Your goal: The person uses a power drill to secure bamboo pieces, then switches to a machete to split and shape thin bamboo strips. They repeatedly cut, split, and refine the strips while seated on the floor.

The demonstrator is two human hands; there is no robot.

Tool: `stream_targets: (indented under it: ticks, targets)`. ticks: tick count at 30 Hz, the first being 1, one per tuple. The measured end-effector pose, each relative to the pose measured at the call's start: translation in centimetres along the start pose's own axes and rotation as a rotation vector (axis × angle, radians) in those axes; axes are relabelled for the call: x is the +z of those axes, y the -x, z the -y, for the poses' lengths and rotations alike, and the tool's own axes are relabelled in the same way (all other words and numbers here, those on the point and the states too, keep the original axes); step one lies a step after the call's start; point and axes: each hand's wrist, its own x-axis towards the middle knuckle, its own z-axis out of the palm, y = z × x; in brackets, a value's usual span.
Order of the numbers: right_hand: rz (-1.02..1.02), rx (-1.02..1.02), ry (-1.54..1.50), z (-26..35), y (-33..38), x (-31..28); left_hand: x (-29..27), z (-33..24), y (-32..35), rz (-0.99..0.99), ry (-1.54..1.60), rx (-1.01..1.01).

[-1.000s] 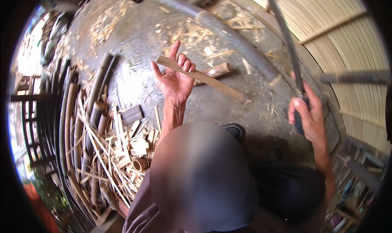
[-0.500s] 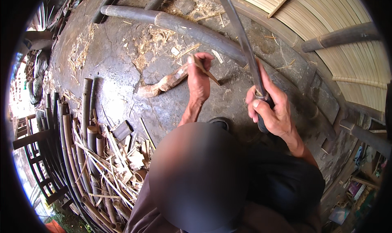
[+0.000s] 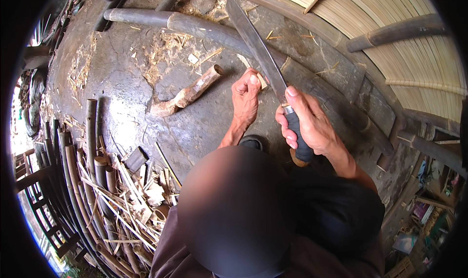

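I have the right hand [image 3: 314,126] with its fingers clamped around the dark-wrapped handle [image 3: 303,150] of a long knife [image 3: 257,43], thumb laid up toward the blade's base, the blade slanting to the far left. The left hand [image 3: 245,100], just left of the blade, has its fingers closed on a thin strip [image 3: 263,81]; only a short pale end shows, close beside the blade, and I cannot tell whether the two touch. I judge the knife stiff and blade-heavy, best held on its wrapping; the strip seems light, fairly rigid and likely to split lengthwise, so I favour a grip well clear of the edge. Left of both hands, a crooked branch [image 3: 187,94] lies on the floor [image 3: 122,58].
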Motion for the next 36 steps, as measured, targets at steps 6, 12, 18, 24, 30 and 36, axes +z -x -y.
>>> stream_targets:
  ticks: [6, 12, 18, 24, 30, 36]
  targets:
    - [0.009, 0.023, -0.011, -0.7, 0.0, -0.1, -0.2, 0.6, 0.1, -0.001, 0.036, -0.099]
    - [-0.015, 0.060, -0.060, -0.4, 0.2, -0.1, 0.1, 0.0, 0.1, 0.023, 0.012, -0.079]
    - [-0.057, 0.050, -0.059, -0.1, 0.3, 0.1, 0.3, -0.6, 0.0, 0.036, -0.046, -0.052]
    - [-0.036, 0.065, -0.023, 0.0, 0.4, -0.2, 0.3, -0.4, -0.1, 0.050, -0.020, -0.075]
    - [-0.075, 0.048, -0.007, 0.3, 0.5, 0.2, 0.5, -0.3, -0.2, 0.035, -0.021, -0.058]
    - [-0.084, 0.023, 0.046, 0.4, 0.7, 0.4, 0.5, 0.2, -0.3, 0.043, -0.003, -0.031]
